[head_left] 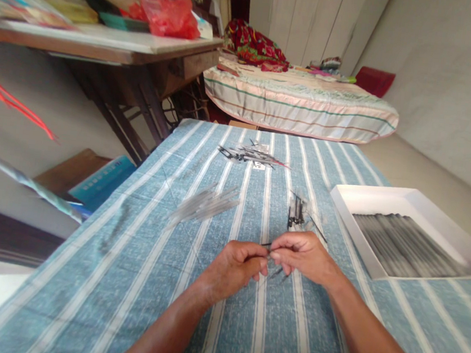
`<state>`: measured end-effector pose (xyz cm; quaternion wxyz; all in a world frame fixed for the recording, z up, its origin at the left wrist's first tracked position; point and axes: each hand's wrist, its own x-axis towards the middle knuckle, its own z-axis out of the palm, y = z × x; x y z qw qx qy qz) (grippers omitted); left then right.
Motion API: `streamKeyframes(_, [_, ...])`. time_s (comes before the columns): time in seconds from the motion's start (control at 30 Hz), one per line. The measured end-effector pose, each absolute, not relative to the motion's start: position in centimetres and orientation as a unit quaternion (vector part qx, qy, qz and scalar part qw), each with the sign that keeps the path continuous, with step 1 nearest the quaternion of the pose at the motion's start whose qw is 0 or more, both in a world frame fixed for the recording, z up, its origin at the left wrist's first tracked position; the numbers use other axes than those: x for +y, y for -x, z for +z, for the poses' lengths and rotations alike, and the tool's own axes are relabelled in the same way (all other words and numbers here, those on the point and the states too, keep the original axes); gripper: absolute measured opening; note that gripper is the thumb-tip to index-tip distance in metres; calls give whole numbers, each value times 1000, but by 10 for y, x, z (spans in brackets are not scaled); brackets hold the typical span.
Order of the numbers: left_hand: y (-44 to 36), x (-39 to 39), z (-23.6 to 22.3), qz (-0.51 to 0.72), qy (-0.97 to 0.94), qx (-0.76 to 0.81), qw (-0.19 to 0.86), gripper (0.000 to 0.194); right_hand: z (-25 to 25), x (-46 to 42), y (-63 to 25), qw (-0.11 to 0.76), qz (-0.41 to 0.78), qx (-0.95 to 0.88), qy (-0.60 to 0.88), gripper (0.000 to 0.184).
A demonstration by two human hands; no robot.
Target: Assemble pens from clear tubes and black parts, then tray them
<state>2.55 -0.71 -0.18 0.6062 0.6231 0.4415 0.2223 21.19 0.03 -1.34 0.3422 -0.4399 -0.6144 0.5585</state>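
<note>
My left hand (246,265) and my right hand (301,255) meet low over the striped cloth, fingertips pinched together. Between them pokes out the tip of a thin black stick (266,244); the rest of it is hidden by the fingers. Just beyond my right hand lies a small heap of thin black pieces (297,211). Some slim dark bits (278,273) show beneath the fingers, blurred. Farther left, a fanned pile of narrow clear plastic sleeves (204,204) rests on the cloth. A mixed pile of black and clear slim pieces (255,155) lies at the far end.
A white open box (358,250) on the right holds a row of dark slim pieces in clear wrapping (410,244). Blue striped cloth (134,278) covers the table. A wooden desk (117,52) with a red plastic bag (171,16) stands left; a bed (303,102) is behind.
</note>
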Motion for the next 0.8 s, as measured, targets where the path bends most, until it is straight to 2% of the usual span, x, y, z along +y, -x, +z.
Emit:
streamKeyframes(0.27, [-28, -8, 1, 235, -596, 448, 623, 16, -19, 1, -218, 324, 585, -597, 443, 26])
streamKeyframes(0.47, [-27, -8, -1, 221, -609, 452, 614, 17, -17, 1, -218, 297, 562, -630, 446, 27])
streamKeyframes(0.67, [-29, -9, 4, 224, -610, 460, 605, 14, -11, 2, -217, 269, 512, -679, 452, 37])
streamKeyframes(0.8, [-30, -9, 6, 238, -589, 474, 610, 14, -14, 2, -220, 292, 545, -650, 442, 28])
